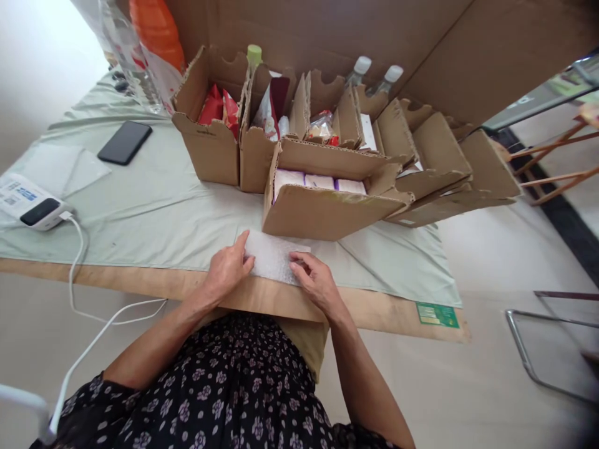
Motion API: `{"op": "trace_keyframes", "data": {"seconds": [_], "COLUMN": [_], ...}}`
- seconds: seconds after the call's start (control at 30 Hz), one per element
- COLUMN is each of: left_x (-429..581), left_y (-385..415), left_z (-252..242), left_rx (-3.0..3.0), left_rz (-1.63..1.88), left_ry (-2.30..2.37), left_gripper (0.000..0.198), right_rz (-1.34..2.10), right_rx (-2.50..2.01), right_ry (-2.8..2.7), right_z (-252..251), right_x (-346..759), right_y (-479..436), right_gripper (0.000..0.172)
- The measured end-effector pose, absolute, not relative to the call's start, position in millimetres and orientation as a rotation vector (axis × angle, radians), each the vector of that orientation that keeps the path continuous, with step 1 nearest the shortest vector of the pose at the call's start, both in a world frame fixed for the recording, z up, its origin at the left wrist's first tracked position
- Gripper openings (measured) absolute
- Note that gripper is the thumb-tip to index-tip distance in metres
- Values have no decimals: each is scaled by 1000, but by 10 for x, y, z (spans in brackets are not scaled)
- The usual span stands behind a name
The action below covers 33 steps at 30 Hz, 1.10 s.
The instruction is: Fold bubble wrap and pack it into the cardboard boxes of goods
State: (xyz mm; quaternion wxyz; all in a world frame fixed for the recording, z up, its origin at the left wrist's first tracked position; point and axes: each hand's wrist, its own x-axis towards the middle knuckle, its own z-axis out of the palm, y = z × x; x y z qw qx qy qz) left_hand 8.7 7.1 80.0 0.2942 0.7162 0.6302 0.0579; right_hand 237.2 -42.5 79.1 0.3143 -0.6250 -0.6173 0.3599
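A flat, whitish translucent sheet or pouch that looks like bubble wrap (271, 254) lies at the front edge of the table. My left hand (229, 268) rests on its left end, index finger and thumb spread apart. On the right end lies my right hand (314, 277), its fingers loosely bent and its thumb apart from them. Neither hand visibly grips the sheet. Just behind it stands an open cardboard box (327, 215) with several white and purple packs (319, 181) inside.
Behind stand more cardboard bins (210, 153) holding packets. Bottles, one an orange bottle (159, 37), stand at the back. A black phone (125, 143) and a white device (42, 212) with a white cable (75, 274) are left. A metal-framed stool (519, 349) is right.
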Motion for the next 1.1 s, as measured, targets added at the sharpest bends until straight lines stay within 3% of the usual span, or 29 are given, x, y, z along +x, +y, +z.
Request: {"op": "trace_keyframes", "data": {"seconds": [0.13,0.23,0.43,0.77,1.0,1.1], "left_x": [39,85,199,191,-79,-109], "left_y": [-7,-41,77,125,294,362], "left_z": [871,911,908,938,861,767], "left_rx": [2109,2332,2333,2305,2281,2204], "left_rz": [301,447,-122,-149,304,374], "left_ry": [1802,1713,1584,1600,1811,1770], "left_gripper": [66,51,37,38,52,39], "right_rz": [902,1037,1379,1451,595,432], "right_rx": [-1608,-1555,-1452,-1369,-1867,-2024], "right_ry": [-1573,-1448,-976,-1092,-1485,-1665], "right_z": [847,821,613,795,697,651], "right_x": [2369,2383,2441,2491,2791,2629], "right_y": [-437,-411,-174,-242,-261,-251], "right_gripper": [27,27,42,40,36,28]}}
